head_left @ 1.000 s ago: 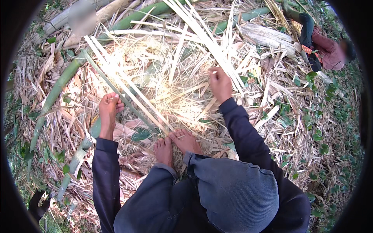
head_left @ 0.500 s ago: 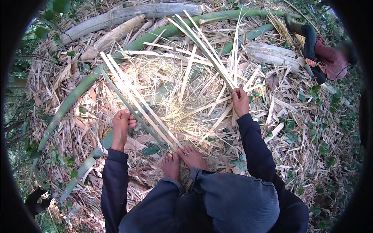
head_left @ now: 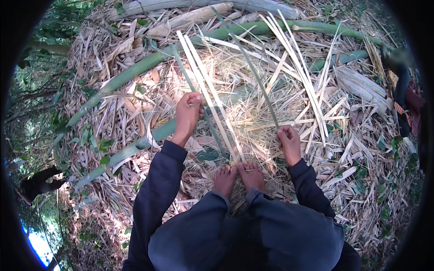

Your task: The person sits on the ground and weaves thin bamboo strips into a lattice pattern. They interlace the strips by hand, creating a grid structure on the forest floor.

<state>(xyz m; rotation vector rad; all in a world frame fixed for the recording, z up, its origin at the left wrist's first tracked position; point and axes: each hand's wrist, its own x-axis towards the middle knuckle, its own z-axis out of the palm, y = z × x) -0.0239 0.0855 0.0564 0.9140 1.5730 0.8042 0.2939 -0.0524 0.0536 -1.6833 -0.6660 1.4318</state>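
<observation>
My right hand [head_left: 289, 143] pinches the near end of a long thin green bamboo strip [head_left: 250, 65], which slants away to the upper left above the litter. My left hand [head_left: 188, 115] is closed, thumb against curled fingers, beside two pale bamboo strips [head_left: 204, 79]. Whether anything is in its fingers I cannot make out. Another green strip [head_left: 214, 128] runs behind those fingertips. The near ends of the pale strips lie at the toes of my bare feet [head_left: 226, 179]. To the right, a bundle of pale bamboo strips [head_left: 302, 70] rests on the ground.
A long green bamboo pole [head_left: 131, 71] curves across the far side. A second green pole [head_left: 135, 145] lies at the left. Fine shavings [head_left: 257, 115] and dry leaves cover the ground. Grey split bamboo [head_left: 361, 86] is at the right, near another person [head_left: 412, 106] at the edge.
The view has turned, shifting the scene rightward. The green strip in my right hand is now apart from the pale bundle, which lies on the ground. My left hand has come nearer the two pale strips.
</observation>
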